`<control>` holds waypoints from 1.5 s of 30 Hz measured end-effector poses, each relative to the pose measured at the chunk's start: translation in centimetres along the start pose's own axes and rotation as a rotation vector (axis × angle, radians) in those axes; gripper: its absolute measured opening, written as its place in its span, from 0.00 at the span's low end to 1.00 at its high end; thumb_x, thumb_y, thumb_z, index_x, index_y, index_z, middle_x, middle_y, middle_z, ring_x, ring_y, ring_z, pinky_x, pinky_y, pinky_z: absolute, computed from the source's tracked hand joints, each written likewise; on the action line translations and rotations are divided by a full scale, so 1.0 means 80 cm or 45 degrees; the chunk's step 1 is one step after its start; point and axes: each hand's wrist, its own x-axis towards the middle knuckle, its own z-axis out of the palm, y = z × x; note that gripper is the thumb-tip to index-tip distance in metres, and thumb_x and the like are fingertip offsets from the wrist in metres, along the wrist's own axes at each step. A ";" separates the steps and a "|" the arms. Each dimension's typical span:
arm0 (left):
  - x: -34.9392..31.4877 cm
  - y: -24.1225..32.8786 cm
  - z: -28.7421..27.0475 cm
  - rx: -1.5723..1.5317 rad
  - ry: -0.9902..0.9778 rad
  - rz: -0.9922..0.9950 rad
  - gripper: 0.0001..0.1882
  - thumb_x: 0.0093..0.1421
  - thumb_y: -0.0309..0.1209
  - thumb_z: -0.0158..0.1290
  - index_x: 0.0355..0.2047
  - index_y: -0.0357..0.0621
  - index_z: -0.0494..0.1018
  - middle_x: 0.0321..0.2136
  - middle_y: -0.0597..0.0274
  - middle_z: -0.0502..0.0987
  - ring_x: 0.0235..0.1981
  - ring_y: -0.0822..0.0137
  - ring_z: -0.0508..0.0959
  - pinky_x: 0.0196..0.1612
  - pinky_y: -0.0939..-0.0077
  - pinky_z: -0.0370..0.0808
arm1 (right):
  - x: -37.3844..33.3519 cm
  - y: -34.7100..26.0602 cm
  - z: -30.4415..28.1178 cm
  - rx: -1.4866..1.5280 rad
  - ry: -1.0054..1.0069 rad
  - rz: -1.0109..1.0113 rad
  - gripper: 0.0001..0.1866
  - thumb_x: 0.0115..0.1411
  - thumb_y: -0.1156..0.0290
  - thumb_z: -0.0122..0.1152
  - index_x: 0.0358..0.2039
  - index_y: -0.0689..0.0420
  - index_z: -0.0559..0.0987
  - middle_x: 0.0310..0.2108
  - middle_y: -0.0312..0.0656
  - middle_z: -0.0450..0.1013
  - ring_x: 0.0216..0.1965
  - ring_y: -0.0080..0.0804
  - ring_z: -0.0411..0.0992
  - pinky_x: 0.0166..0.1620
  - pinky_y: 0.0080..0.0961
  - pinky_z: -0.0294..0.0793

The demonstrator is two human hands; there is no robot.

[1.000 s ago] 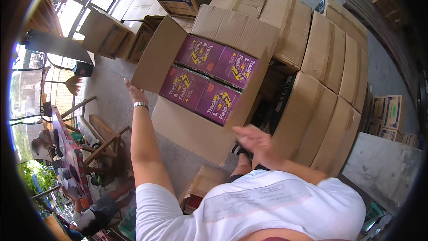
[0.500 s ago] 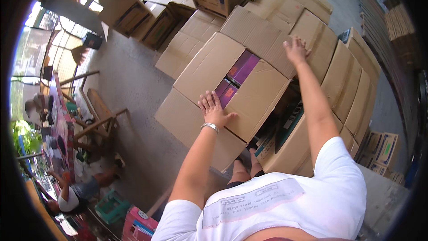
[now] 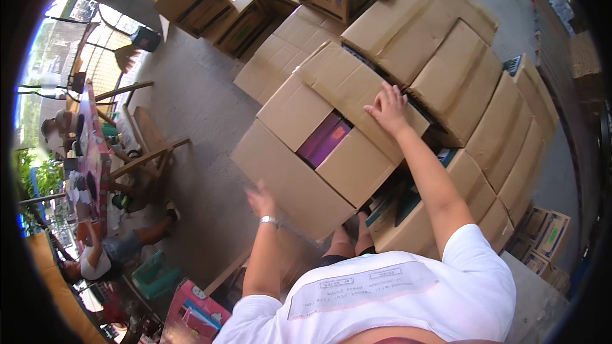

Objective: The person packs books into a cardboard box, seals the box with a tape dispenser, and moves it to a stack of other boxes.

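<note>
Brown cardboard carton [image 3: 352, 164], purple contents [image 3: 325, 141] between its flaps [image 3: 298, 113]

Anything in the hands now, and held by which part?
Nothing looks gripped: the right hand lies open on the folded carton flap; the left hand is open at the unfolded flap, contact unclear.
</note>
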 end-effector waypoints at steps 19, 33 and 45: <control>0.041 0.299 0.034 0.526 -0.302 0.908 0.54 0.40 0.71 0.54 0.58 0.47 0.60 0.55 0.56 0.67 0.59 0.56 0.64 0.60 0.55 0.58 | 0.045 0.003 0.005 -0.042 -0.199 0.316 0.67 0.31 0.21 0.57 0.65 0.52 0.49 0.62 0.47 0.55 0.64 0.44 0.52 0.62 0.52 0.47; -0.076 0.237 0.081 0.573 -0.228 1.699 0.42 0.58 0.65 0.34 0.67 0.60 0.44 0.68 0.65 0.41 0.69 0.58 0.35 0.66 0.48 0.26 | 0.038 -0.024 0.021 -0.181 -0.255 0.154 0.61 0.42 0.21 0.46 0.66 0.54 0.47 0.61 0.54 0.53 0.59 0.56 0.54 0.58 0.54 0.51; -0.071 0.229 0.143 0.332 -0.250 1.649 0.33 0.60 0.54 0.40 0.64 0.58 0.54 0.67 0.68 0.50 0.69 0.64 0.44 0.67 0.50 0.31 | -0.138 -0.083 0.074 -0.104 -0.101 -0.213 0.30 0.67 0.53 0.35 0.66 0.50 0.53 0.68 0.43 0.44 0.68 0.50 0.40 0.65 0.56 0.38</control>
